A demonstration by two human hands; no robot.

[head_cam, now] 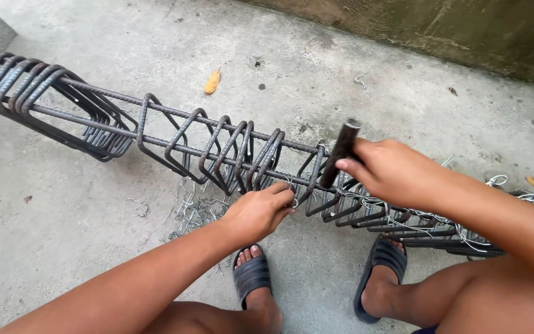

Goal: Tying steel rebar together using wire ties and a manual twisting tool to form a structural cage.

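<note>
A long rebar cage [174,133] of dark steel bars and square stirrups lies across the concrete floor from upper left to lower right. My right hand [390,170] grips a short dark metal tool [341,151], held upright against the bars near the cage's middle. My left hand [261,210] pinches thin tie wire at a stirrup just left of the tool. The stirrups to the right carry light wire ties [403,216]. A loose bundle of stirrups [44,102] hangs on the bars at far left.
Cut pieces of thin wire [190,210] lie scattered on the floor under the cage. My feet in dark sandals [251,275] rest below it. A concrete wall [452,31] runs along the top right. A dry leaf [212,81] lies beyond the cage.
</note>
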